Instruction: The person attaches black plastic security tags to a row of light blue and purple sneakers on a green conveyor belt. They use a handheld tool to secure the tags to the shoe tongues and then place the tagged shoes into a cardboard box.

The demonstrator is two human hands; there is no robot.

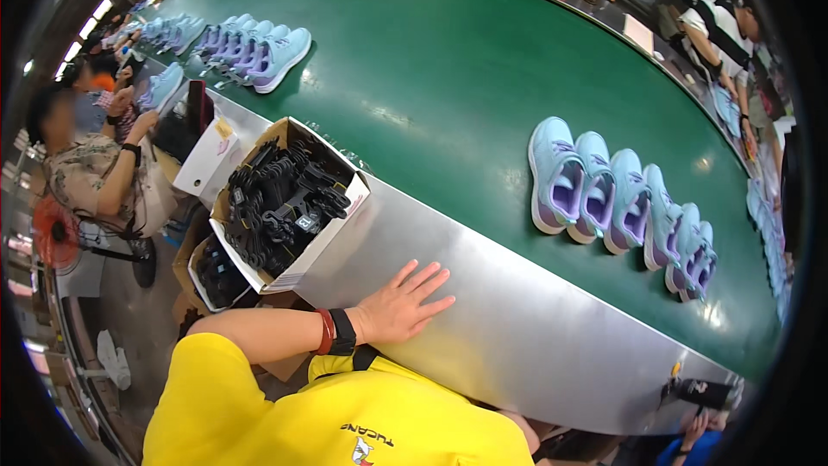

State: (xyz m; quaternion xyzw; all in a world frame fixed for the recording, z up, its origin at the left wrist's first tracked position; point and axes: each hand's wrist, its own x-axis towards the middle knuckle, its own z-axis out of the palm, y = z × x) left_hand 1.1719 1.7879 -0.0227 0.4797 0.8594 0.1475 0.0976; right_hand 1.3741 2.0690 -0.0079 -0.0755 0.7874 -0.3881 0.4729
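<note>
The right hand is out of sight, so its finger position cannot be told. At centre left, an open white carton (321, 244) brims with black plastic pieces (280, 198), tangled and hard to separate by eye; a second carton below it, partly hidden, holds more. Near the bottom centre, the left hand (398, 304) lies palm down, fingers spread wide and holding nothing, on a silvery metal ledge (517, 328). Light-blue sneakers (631, 194) line the green surface (431, 60) at right.

A smooth, silvery metal surface (500, 328) is topped, near its close edge, by an open white carton (329, 236), filled with black pieces (280, 194) (some pale-labelled).
</note>
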